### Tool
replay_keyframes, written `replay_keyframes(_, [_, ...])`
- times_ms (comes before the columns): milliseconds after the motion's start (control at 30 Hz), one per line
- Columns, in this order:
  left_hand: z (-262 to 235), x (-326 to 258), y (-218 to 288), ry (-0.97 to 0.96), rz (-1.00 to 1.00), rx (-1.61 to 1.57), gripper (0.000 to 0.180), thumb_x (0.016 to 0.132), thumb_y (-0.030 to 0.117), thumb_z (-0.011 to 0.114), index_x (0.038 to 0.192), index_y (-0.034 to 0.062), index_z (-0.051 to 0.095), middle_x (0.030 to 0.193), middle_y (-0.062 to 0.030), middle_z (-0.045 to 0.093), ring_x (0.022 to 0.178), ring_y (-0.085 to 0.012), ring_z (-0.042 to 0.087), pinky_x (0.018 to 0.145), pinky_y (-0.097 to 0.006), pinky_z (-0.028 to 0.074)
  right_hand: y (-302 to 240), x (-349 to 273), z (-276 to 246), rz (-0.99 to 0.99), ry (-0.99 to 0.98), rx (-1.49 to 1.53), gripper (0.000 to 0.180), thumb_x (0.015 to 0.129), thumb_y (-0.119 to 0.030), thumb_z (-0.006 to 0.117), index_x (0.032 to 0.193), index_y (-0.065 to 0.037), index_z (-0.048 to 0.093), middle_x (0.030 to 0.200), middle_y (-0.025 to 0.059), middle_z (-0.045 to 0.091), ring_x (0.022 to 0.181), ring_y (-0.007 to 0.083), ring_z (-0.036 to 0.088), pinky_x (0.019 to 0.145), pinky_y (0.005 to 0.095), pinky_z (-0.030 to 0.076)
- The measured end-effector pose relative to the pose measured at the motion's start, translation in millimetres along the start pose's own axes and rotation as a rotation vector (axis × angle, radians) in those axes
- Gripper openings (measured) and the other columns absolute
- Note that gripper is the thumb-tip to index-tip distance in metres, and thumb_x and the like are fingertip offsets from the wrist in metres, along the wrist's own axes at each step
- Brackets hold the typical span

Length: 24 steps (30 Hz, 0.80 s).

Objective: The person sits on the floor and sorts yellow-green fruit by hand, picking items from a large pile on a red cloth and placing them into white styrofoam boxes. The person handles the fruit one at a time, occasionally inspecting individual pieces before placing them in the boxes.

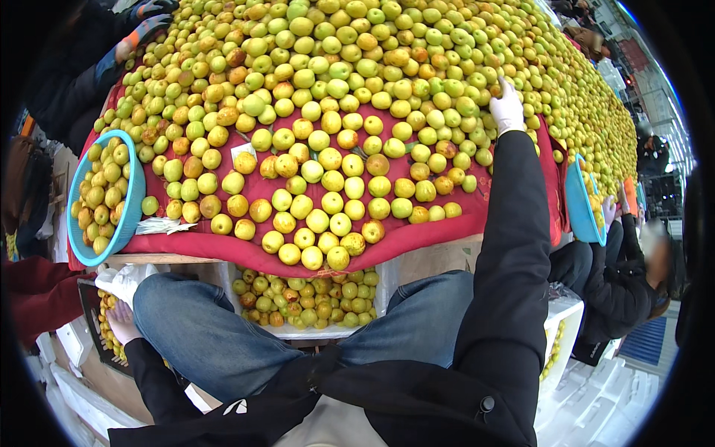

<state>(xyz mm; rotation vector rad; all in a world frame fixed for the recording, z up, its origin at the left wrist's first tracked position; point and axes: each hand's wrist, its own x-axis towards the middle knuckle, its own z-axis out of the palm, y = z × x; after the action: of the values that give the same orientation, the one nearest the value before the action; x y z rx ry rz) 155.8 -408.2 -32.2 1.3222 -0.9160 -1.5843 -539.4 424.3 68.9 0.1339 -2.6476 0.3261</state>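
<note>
A big heap of small round yellow-green fruit [335, 160] covers a table draped in red cloth [223, 246]. My right hand [508, 110], in a white glove, reaches far out to the heap's right side, and its fingertips close on a brownish fruit [495, 91]. My left hand [121, 322], also gloved in white, hangs low beside my left knee. It is at a dark crate of fruit [108, 328], just below a crumpled white bag [125, 279]. Its fingers are hidden.
A blue basket [132, 201] of fruit sits at the table's left edge. A white foam box [305, 331] of fruit stands between my knees. At the right a seated person holds another blue basket [579, 205]. Someone's gloved hands [145, 21] work at the far left.
</note>
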Motion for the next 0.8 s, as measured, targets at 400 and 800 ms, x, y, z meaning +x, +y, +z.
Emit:
replay_keyframes(400, [224.5, -267.5, 64.9, -0.864, 0.499, 0.24, 0.052, 0.112, 0.031, 0.044, 0.152, -0.0021, 0.043, 0.124, -0.0137, 0.066, 0.099, -0.0153, 0.065, 0.094, -0.03, 0.05, -2.6, -29.1, -53.9, 0.66, -0.038, 1.763, 0.043, 0.104, -0.032, 0.054, 0.127, 0.003, 0.06, 0.116, 0.0188, 0.068, 0.099, 0.0334, 0.069, 0.087, 0.0452, 0.06])
replay_keyframes(800, [248.3, -291.0, 17.9, -1.212, 0.127, 0.324, 0.046, 0.111, 0.021, 0.045, 0.152, -0.0021, 0.044, 0.134, -0.0149, 0.062, 0.114, -0.0192, 0.065, 0.103, -0.033, 0.05, -141.6, -211.8, -240.2, 0.228, -0.441, 1.487, 0.073, 0.098, -0.041, 0.066, 0.152, 0.0, 0.04, 0.121, 0.0135, 0.062, 0.093, 0.0193, 0.064, 0.081, 0.0314, 0.055])
